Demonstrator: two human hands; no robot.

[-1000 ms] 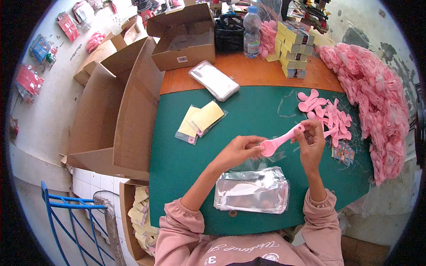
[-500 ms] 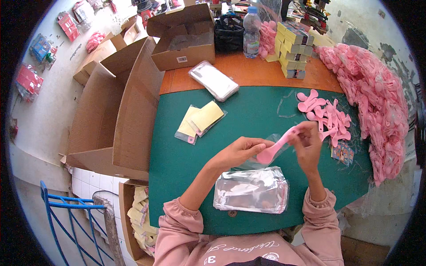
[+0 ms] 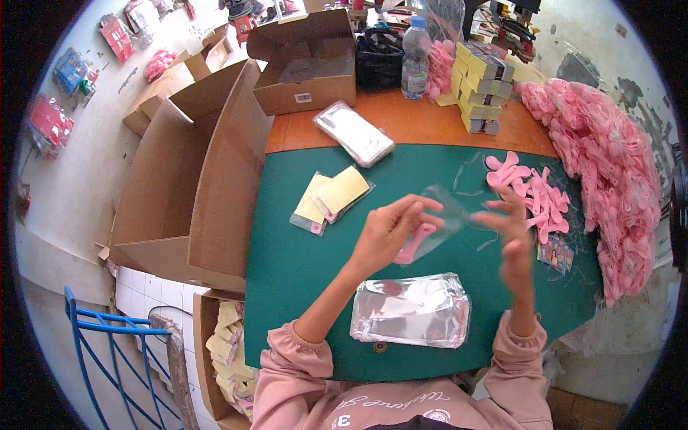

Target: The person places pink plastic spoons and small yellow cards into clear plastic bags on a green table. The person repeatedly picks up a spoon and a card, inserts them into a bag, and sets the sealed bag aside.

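At a green-topped work table point(image 3: 301, 287), a person in a pink sweatshirt holds a clear plastic sleeve point(image 3: 438, 223) with a pink plastic piece point(image 3: 414, 244) inside it. The left hand point(image 3: 387, 233) pinches the sleeve and the pink piece together, thumb beneath and fingers curled over the top. The right hand point(image 3: 509, 240) hangs just beside the sleeve's far end, fingers spread and gripping nothing; it is motion-blurred, and whether a fingertip touches the film cannot be told. The pink piece's long axis runs diagonally, its lower end toward the left palm, its upper end pointing up and toward the right hand. The left hand is plainly the nearer. A stack of empty clear sleeves point(image 3: 412, 312) lies just in front of the person's chest, below both hands. Loose pink pieces point(image 3: 534, 193) sit to the right of the right hand, with a large heap of bagged pink goods point(image 3: 613, 165) along the table's right edge. Two filled packets with yellow cards point(image 3: 333, 197) lie to the upper left.
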